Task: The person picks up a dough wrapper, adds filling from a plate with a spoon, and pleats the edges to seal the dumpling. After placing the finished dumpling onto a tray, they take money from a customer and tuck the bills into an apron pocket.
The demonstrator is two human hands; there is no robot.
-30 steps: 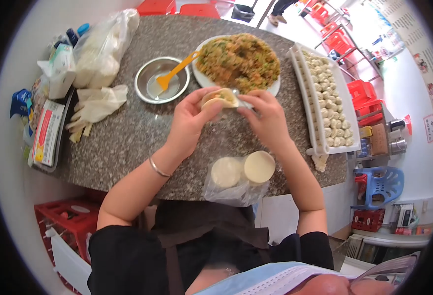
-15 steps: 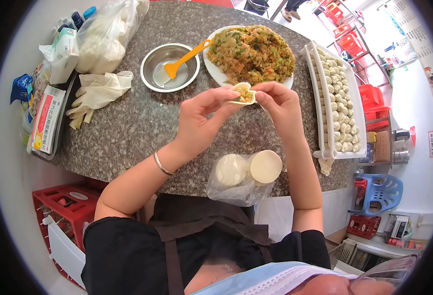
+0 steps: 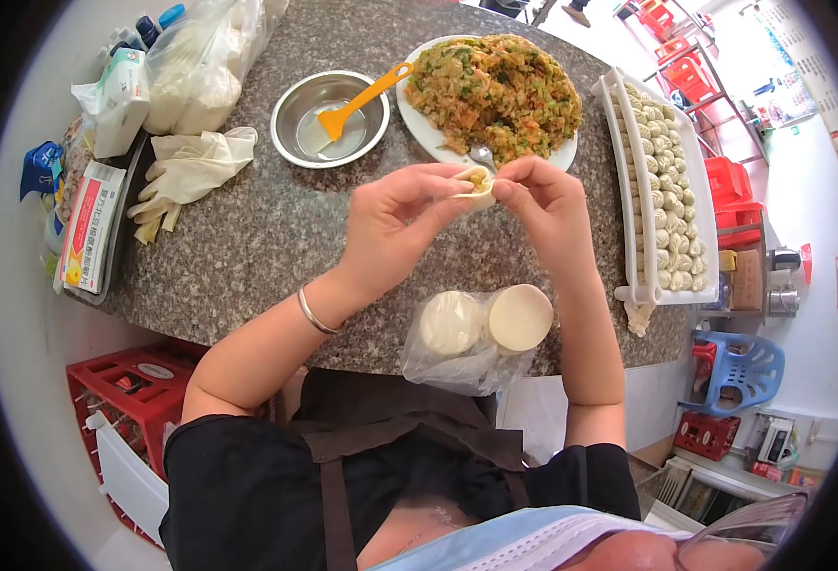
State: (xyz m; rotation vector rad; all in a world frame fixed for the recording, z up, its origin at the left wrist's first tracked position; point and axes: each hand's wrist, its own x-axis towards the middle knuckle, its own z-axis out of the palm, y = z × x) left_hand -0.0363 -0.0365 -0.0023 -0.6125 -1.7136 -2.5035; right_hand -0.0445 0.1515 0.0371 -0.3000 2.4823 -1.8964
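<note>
Between my two hands, just below the plate of filling, is a dough wrapper (image 3: pixel 481 198) with some filling showing in its opening. My left hand (image 3: pixel 395 224) holds its left side between thumb and fingers. On the right edge, my right hand (image 3: pixel 545 205) pinches the dough. A white plate (image 3: pixel 419 127) bears a large heap of chopped filling (image 3: pixel 495 90), and a metal spoon (image 3: pixel 482 154) rests at its lower edge. Two stacks of round wrappers (image 3: pixel 520 318) lie on a plastic bag (image 3: pixel 467 371) near the counter's front edge.
A metal bowl (image 3: pixel 291 147) with an orange spatula (image 3: pixel 357 101) stands left of the plate. White trays (image 3: pixel 640 219) of filled dumplings are at right. Gloves (image 3: pixel 191 171), a tissue pack (image 3: pixel 119 105), a bag of dough (image 3: pixel 195 81) and a box (image 3: pixel 91 228) lie at left.
The wrapper's opening looks narrower, with its edge drawn further in between my hands. The view has shifted slightly, and the metal spoon on the plate now shows.
</note>
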